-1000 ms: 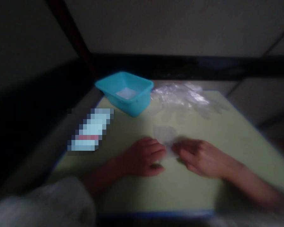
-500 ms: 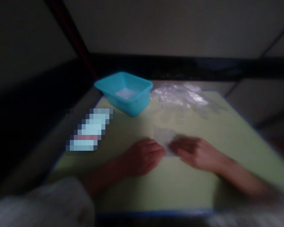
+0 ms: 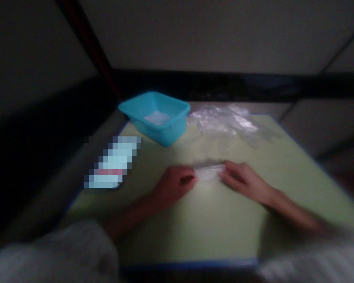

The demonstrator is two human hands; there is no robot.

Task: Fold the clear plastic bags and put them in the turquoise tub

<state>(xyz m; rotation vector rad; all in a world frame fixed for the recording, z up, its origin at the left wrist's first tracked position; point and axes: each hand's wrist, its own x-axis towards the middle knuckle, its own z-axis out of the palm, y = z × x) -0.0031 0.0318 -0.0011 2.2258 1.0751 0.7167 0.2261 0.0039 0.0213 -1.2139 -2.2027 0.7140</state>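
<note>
Between my two hands is a small clear plastic bag (image 3: 209, 172), held a little above the table and stretched from side to side. My left hand (image 3: 178, 181) pinches its left edge between thumb and fingers. At the opposite edge, my right hand (image 3: 238, 177) grips it in the same way. The bag looks whitish and see-through; blur hides whether anything is inside.
A turquoise plastic basket (image 3: 172, 133) with something white inside stands at the back left of the yellow-green table (image 3: 194, 236). Right of it lies a heap of clear plastic bags (image 3: 230, 120). A blurred-out phone-like object (image 3: 115, 161) sits on the left.
Both hands have come up slightly with the plastic bag, which lay flatter before and is now tilted up and pulled between them. My fingers now pinch its two sides.
</note>
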